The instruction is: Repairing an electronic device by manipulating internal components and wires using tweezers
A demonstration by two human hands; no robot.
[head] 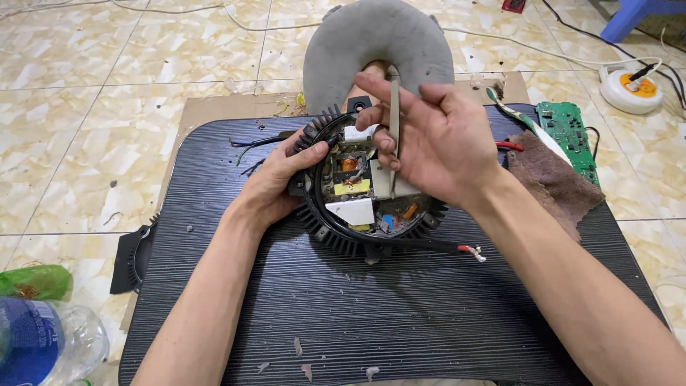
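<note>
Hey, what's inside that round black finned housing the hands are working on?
Inside the round finned housing sits a circuit board with a copper coil, white blocks and small orange and blue parts. The right hand holding tweezers covers the board's right part; the left hand hides the left rim.

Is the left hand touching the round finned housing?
Touching. The head view shows the left hand wrapped over the left rim of the round finned housing, fingers pressed on its fins.

Both bare forearms reach in from the lower corners and meet near the middle. The left hand [275, 182] lies palm down, its fingers curled in a grip. The right hand [436, 139] hovers higher, wrist bent, thumb and fingers pinched together, fingertips pointing down and leftward.
</note>
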